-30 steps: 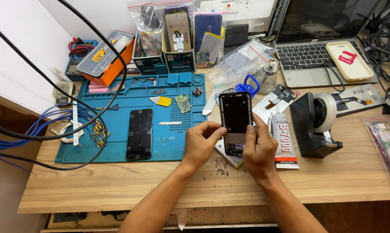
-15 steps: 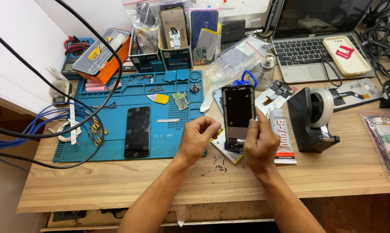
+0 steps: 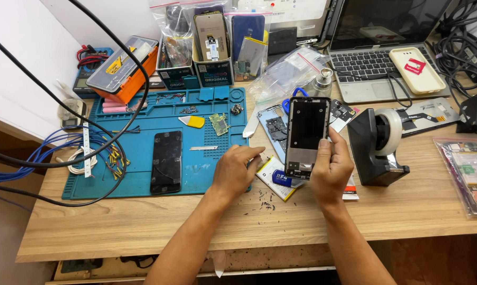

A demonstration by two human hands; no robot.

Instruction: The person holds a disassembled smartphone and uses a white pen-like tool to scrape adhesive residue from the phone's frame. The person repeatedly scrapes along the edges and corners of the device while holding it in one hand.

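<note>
right hand [image 3: 331, 171] grips bare frame [image 3: 306, 137] upright; left hand [image 3: 236, 169] rests curled beside it; screen [image 3: 166, 161] unfitted on mat [image 3: 143, 111].

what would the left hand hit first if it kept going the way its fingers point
The left hand points right, toward the phone frame held upright in the right hand. It would probably meet the frame's lower edge first, though depth is hard to judge.
</note>
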